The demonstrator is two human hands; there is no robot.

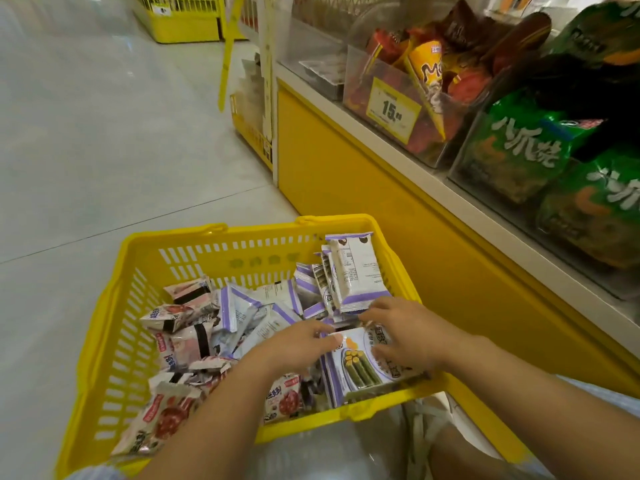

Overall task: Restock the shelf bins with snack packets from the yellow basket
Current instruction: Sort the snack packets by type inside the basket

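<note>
While the yellow basket (pixel 104 341) sits on the pale tiled floor (pixel 104 133) at lower centre, both hands are down in its right half. The right hand (pixel 405 330) curls round a purple-edged packet (pixel 360 372) and the left hand (pixel 298 344) pinches its left edge (red-and-white packets (pixel 173 414) fill the left side). Clear shelf bins (pixel 356 84) line the ledge at upper right, above a yellow base panel (pixel 346 188).

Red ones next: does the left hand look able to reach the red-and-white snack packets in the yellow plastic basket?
Probably yes: the red-and-white snack packets lie uncovered beside the left hand, though it holds a purple-and-white packet.
</note>
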